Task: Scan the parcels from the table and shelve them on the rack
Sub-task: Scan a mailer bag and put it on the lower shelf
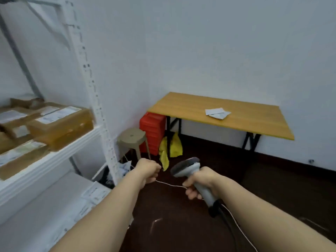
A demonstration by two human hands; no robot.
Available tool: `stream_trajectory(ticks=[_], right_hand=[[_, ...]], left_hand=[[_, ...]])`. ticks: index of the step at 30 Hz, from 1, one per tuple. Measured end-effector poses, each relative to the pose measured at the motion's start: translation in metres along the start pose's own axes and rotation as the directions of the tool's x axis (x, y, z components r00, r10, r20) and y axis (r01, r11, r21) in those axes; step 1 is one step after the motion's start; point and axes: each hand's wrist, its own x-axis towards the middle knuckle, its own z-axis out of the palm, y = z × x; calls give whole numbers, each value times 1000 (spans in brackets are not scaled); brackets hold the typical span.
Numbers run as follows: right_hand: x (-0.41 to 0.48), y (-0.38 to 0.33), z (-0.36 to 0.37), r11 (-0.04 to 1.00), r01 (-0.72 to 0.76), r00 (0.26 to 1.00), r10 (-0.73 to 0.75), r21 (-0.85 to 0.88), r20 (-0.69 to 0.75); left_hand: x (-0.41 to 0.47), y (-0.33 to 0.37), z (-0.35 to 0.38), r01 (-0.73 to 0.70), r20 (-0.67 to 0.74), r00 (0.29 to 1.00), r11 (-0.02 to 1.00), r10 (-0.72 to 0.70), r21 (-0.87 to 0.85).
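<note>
r hand (200, 180) wraps the scanner (187, 168) grip, l hand (148, 171) pinches its thin cord (171, 185), prob to keep slack clear, w/ flat white parcels (217, 113) lying on the bench (181, 110), rack (87, 140) at left.

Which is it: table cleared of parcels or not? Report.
Not cleared. A few flat white packets lie overlapped around the middle of the table top.

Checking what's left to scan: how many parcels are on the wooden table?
2, both around the middle of the table: the far packet, flat and white, lies nearer the wall, and the near packet overlaps its front edge. Blur could hide a third beneath.
</note>
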Motion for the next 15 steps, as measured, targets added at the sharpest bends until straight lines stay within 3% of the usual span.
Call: stream_trajectory(ticks=[7,15], right_hand=[[44,27,-176,922,146,937,-13,360,-348],[120,46,-292,835,195,863,103,514,-495]], left_hand=[[100,95,165,-108,165,982,989,89,106],[231,162,262,-148,256,963,953,79,264]])
